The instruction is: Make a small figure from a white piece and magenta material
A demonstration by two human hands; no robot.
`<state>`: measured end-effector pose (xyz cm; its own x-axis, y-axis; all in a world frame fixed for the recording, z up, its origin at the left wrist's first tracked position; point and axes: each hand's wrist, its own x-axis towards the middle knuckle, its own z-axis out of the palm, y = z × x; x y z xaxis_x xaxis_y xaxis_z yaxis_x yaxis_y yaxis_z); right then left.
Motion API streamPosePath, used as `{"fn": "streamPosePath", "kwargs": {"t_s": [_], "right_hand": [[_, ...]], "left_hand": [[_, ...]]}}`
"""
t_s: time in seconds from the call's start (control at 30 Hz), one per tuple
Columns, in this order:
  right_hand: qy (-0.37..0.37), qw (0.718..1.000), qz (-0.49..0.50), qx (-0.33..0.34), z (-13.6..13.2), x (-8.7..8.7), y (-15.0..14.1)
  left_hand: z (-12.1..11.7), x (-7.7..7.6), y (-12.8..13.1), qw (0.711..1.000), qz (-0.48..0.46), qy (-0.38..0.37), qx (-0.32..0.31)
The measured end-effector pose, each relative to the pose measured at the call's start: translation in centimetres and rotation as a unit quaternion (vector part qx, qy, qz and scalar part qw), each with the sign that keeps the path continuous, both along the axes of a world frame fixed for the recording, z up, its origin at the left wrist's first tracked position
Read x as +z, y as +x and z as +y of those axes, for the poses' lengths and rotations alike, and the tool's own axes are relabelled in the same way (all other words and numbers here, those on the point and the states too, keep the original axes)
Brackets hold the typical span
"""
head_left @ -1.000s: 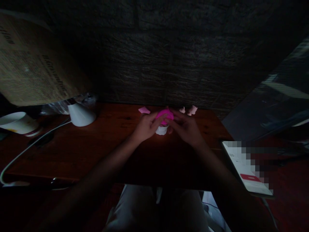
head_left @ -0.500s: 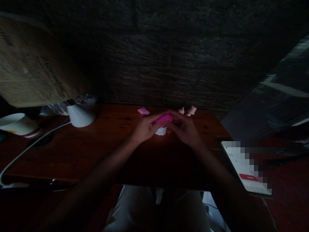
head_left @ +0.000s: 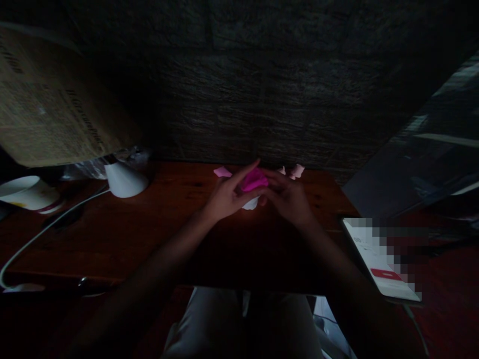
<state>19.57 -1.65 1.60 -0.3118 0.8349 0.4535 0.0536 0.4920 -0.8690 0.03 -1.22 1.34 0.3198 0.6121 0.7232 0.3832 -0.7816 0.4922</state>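
Between my two hands is a bright pink piece (head_left: 255,179) with a folded, petal-like surface; its material is unclear in the dim light. My left hand (head_left: 224,196) grips it from the left, thumb in front and index finger raised along the far side. From the right, my right hand (head_left: 288,197) holds the same piece with its fingertips. Just under it, partly hidden by the fingers, sits a small white object (head_left: 250,204) on the wooden table (head_left: 179,214). A flat lighter pink piece (head_left: 222,171) lies behind my left hand.
Pale pink curled pieces (head_left: 297,171) lie behind my right hand. At left stand a lamp with a white cone base (head_left: 126,180), its cable, and a paper cup (head_left: 30,193). A tablet-like screen (head_left: 377,259) is at the right edge. A dark brick wall (head_left: 239,99) closes the back.
The pink piece now shows more of its folded face and looks rounder. My left index finger has lifted, and my left thumb has moved across the front of the piece.
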Motion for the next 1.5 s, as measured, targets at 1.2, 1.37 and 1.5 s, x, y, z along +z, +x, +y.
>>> {"fn": "streamPosePath", "kwargs": {"t_s": [1.2,1.37,1.5], "right_hand": [[0.131,0.988,-0.03,-0.079,-0.3,-0.1,0.5],[0.146,0.985,-0.038,-0.085,-0.4,0.2,0.6],[0.131,0.99,-0.037,-0.046,0.0,0.2,1.0]], "left_hand": [[0.0,0.7,1.3,0.958,-0.222,-0.146,-0.112],[0.6,0.2,1.5,0.911,-0.287,-0.267,-0.127],[1.1,-0.4,1.5,0.859,-0.33,-0.355,-0.166]]}}
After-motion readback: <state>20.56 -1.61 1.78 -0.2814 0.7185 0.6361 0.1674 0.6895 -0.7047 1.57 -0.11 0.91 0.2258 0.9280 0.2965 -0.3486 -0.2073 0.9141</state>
